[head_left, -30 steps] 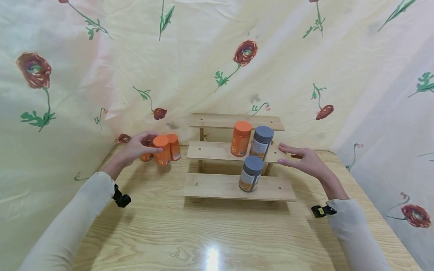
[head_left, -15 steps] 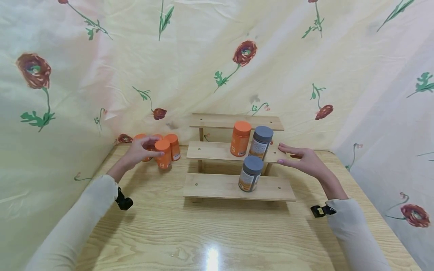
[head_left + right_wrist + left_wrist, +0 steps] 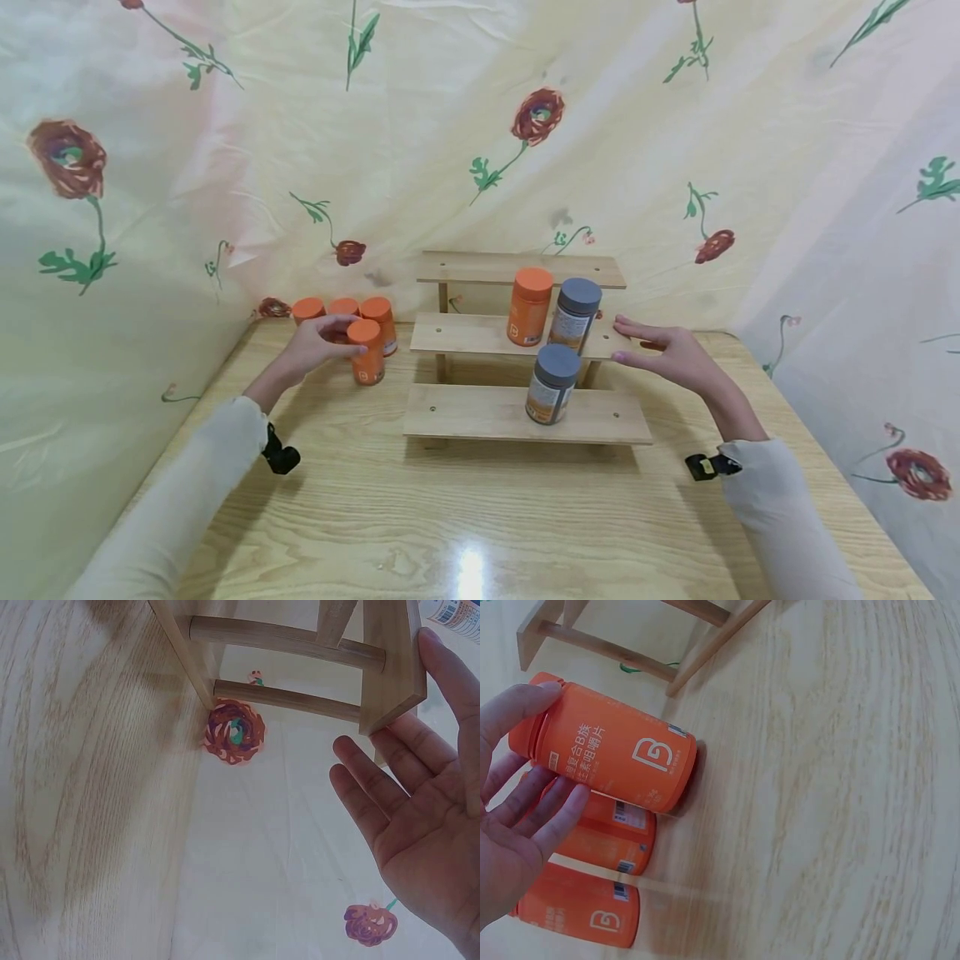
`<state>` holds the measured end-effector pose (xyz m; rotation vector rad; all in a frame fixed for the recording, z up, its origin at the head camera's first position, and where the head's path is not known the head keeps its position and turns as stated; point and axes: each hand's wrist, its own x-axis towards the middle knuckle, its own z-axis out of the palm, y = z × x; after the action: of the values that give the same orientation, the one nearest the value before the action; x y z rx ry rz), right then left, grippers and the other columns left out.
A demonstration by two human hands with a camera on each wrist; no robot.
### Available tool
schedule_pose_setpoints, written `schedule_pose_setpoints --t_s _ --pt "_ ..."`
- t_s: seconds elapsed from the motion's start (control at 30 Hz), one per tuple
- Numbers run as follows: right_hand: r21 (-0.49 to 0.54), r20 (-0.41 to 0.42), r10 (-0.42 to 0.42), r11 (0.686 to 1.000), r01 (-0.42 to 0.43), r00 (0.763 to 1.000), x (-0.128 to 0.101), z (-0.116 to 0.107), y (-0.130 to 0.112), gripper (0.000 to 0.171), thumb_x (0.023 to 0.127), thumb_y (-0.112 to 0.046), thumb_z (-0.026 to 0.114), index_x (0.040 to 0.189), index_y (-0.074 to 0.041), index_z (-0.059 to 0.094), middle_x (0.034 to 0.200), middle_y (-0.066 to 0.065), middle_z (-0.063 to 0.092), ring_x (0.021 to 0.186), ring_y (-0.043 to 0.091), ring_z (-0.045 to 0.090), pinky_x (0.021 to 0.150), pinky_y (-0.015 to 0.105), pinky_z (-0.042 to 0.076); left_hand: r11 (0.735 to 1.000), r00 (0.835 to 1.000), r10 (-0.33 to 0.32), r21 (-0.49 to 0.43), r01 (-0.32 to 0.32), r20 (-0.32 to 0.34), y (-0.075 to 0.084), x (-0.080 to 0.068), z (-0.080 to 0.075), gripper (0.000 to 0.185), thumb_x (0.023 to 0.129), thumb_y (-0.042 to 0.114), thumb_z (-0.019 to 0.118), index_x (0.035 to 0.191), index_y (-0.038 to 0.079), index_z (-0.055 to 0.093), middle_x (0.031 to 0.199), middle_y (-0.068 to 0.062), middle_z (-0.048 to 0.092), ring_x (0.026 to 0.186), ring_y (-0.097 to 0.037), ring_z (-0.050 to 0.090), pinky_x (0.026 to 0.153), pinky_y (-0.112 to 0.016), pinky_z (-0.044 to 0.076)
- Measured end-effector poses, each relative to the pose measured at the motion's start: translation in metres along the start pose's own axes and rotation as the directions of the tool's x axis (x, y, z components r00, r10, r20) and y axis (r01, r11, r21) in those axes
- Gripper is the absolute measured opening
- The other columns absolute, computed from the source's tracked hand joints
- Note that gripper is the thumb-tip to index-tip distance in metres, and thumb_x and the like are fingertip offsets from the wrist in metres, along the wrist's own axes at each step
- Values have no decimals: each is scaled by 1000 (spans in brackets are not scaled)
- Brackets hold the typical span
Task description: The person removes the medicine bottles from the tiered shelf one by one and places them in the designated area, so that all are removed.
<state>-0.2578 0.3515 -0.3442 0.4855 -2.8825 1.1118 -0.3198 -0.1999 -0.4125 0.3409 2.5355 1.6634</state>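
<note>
Floral cloth hangs behind and to both sides of a pale wooden table (image 3: 480, 517), and the work sits toward its far edge

At about ten o'clock from the table's middle, four orange bottles cluster near the cloth. The left hand (image 3: 311, 350) has its fingers lightly bent round the nearest orange bottle (image 3: 367, 352), thumb at the cap and fingertips along the side in the left wrist view; the bottle stands on the table, just in front of the three other orange bottles (image 3: 341, 315). It looks like a pick in progress: the grasp is forming, the lift not yet made

At twelve o'clock stands a three-step wooden rack (image 3: 517, 333). Its middle step carries an orange bottle on the rack (image 3: 529, 307) and a grey-capped bottle (image 3: 574, 315) side by side; a second grey-capped bottle (image 3: 550, 385) stands on the bottom step

At two o'clock the right hand (image 3: 671, 354) is spread flat, fingers straight, holding nothing, with one fingertip against the right end of the middle step, seemingly steadying the rack

Judging from this, the next move calls for closing firmly on the bottle, raising it clear of its neighbours, and carrying it rightward to a free stretch of a step without knocking the bottles already there
</note>
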Motion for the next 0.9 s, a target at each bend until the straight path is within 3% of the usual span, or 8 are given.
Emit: schedule_pose_setpoints --t_s 0.73,0.9 --pt "-11 9 10 1000 -10 1000 1 -2 -4 55 84 -33 70 133 -16 53 143 5 45 133 27 40 102 51 39 999 999 -37 -8 37 3 0 -3 3 66 73 36 79 131 15 54 128 -9 57 111 -23 56 82 -21 52" --pt "-15 11 9 1000 -8 1000 1 -2 -4 55 84 -33 70 133 -16 53 143 5 45 133 27 40 102 51 39 998 998 -54 -27 55 13 11 -8 3 63 77 28 77 133 12 51 131 -13 54 113 -26 55 83 -21 52"
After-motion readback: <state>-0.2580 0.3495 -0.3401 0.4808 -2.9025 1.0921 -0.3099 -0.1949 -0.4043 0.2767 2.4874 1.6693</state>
